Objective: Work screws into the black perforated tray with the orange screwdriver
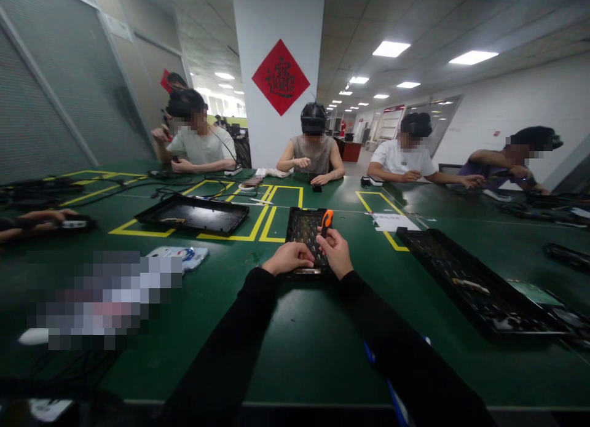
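A black panel (pixel 304 227) with many small pale marks or slots lies on the green table in front of me. An upright screwdriver with an orange and black handle (pixel 327 220) is gripped in my right hand (pixel 338 255), over the panel's right side. Its tip is hidden by the fingers. My left hand (pixel 289 258) rests at the panel's near left edge, its thumb and fingers pressed together. Whatever that hand pinches is too small to make out. A light strip (pixel 306 271) shows along the panel's near edge, just below the left fingers.
Black trays stand left (pixel 216 217) and right (pixel 454 273) of me. A white paper (pixel 395 222) lies near the right tray. Yellow tape (pixel 258 224) marks the table (pixel 304 347). Several people sit across, and another person's hand (pixel 50 217) reaches in at left.
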Tool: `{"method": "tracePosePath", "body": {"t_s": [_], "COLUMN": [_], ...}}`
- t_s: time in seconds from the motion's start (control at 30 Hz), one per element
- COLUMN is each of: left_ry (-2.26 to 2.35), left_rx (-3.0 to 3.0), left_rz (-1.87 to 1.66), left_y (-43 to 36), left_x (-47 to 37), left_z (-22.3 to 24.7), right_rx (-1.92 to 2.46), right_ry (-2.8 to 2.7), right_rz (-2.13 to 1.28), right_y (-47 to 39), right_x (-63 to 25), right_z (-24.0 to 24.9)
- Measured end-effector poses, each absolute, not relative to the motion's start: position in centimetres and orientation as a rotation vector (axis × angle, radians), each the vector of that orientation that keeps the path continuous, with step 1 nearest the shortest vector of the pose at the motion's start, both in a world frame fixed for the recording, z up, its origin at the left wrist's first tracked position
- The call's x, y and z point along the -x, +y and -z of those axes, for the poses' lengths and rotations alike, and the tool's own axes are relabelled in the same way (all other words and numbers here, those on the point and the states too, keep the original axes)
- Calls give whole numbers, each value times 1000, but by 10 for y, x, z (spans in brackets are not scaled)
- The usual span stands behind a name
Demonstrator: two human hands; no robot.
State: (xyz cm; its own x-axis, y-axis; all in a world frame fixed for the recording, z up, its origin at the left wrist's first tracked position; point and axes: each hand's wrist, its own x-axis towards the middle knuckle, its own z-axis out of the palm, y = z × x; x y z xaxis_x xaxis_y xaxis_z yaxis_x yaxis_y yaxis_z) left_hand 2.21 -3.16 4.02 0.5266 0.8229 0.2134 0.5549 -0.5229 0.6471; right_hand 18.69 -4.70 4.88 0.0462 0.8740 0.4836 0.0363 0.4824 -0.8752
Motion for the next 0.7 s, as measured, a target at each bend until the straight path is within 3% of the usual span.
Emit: {"method": "tracePosePath", "body": {"t_s": [0.7], "left_ry": [1092], "left_rx": [-2226], "left_rz": [-636], "left_y": [-29], "left_x": [-21], "left_z": [-38], "right_rx": [852], "right_ry": [-1335], "right_rz": [-842], "right_y": [-44], "right_x": [-186], "right_z": [-45]}}
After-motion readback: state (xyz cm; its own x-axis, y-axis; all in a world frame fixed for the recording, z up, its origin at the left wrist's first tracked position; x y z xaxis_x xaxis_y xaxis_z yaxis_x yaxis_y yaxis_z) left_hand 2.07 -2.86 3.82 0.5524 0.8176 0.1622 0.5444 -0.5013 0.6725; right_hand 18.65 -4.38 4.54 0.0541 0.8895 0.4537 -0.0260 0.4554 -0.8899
